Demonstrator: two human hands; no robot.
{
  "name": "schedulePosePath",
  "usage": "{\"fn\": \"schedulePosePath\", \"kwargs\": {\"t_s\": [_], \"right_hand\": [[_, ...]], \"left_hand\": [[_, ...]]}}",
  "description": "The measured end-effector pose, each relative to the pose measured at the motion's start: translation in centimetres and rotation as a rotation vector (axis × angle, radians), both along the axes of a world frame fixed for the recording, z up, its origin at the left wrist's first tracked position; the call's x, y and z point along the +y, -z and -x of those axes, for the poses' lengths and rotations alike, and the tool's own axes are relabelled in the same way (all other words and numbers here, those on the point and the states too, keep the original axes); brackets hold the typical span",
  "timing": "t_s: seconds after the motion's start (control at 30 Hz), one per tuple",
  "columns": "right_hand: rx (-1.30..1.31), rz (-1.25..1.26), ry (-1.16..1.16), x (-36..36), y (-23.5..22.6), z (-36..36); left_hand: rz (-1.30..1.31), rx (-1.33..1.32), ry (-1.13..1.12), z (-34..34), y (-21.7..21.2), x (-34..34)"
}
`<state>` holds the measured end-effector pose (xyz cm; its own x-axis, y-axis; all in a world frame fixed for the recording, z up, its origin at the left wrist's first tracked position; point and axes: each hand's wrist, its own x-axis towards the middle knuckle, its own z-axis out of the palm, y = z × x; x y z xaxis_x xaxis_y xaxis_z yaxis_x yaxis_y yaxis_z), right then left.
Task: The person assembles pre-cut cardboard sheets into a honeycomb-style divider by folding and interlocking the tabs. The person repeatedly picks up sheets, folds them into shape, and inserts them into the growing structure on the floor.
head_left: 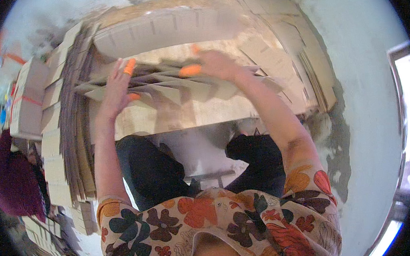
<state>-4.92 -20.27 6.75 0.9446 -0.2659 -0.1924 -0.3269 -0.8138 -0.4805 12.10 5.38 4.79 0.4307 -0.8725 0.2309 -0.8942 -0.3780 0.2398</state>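
My left hand (pixel 118 89), with orange covers on some of its fingers, is stretched out at the left end of a row of overlapping cardboard pieces (pixel 181 90). Its thumb stands apart from the fingers. My right hand (pixel 216 64), also with orange covers, is over the right part of the row, blurred, its thumb and a fingertip apart. Whether either hand touches the cardboard is hard to tell. The pieces lie fanned on a pale work table (pixel 175 116) and are partly smeared by motion.
A long pale cardboard panel (pixel 169 30) with slots lies at the table's far side. Tall cardboard stacks stand at the left (pixel 73 113) and right (pixel 317 68). Further left are a strapped cardboard bundle (pixel 27 100) and another person in a dark red sleeve (pixel 13 177).
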Motion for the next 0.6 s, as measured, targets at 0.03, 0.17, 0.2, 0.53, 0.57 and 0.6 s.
{"fn": "schedulePosePath", "kwargs": {"t_s": [0.03, 0.17, 0.2, 0.53, 0.57, 0.6], "right_hand": [[-0.012, -0.006, -0.129, 1.5, 0.9, 0.8], [-0.119, 0.183, -0.268, 5.2, 3.9, 2.2], [-0.081, 0.163, -0.260, 5.1, 2.6, 2.7], [-0.986, 0.690, 0.383, -4.7, -8.4, 18.2], [-1.114, 1.004, 0.444, -8.6, -5.7, 20.2], [-0.832, 1.005, 0.549, -10.7, -4.1, 22.0]], "left_hand": [[0.074, -0.028, 0.075, -0.3, -0.3, -0.9], [-0.091, 0.380, 0.196, -4.5, 3.9, -2.4], [-0.206, 0.288, 0.174, -3.7, 2.6, -2.9], [0.491, 0.230, -0.313, 0.1, -3.2, 3.1], [0.476, 0.103, -0.399, 0.3, -4.1, 3.3], [0.444, -0.078, -0.408, 1.0, -5.7, 3.9]]}}
